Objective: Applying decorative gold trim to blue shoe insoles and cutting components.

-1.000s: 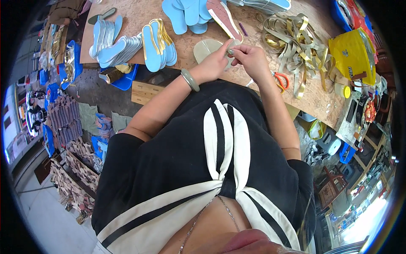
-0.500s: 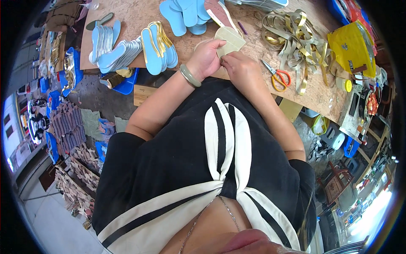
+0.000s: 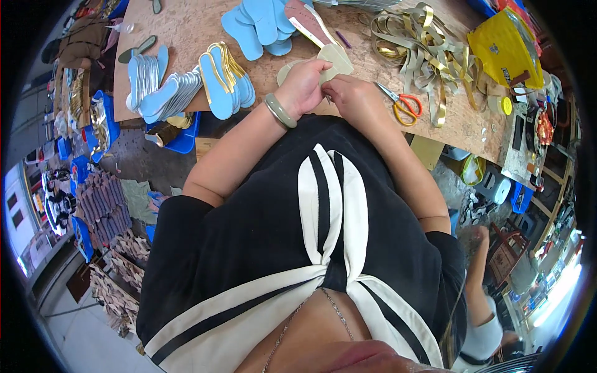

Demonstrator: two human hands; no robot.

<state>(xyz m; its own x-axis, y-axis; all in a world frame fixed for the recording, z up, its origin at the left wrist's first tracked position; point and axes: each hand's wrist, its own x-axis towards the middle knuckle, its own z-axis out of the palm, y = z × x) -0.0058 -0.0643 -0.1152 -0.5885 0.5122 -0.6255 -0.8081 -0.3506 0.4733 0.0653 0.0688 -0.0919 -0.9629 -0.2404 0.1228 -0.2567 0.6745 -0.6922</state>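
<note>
Wooden worktable (image 3: 183, 31), close handwork

Beyond the left hand (image 3: 303, 84) juts a beige piece (image 3: 336, 59), clamped under the thumb; the right hand (image 3: 353, 95) bunches close beside, grip hidden. Steady left, light right, I'd judge, serves best.

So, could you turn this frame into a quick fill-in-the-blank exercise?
1. The bangle is worn on the ____ wrist.
2. The scissors lie to the ____ of the right hand and the beige piece.
3. The bag beside the ribbons is coloured ____.

Missing words: left; right; yellow.
</note>
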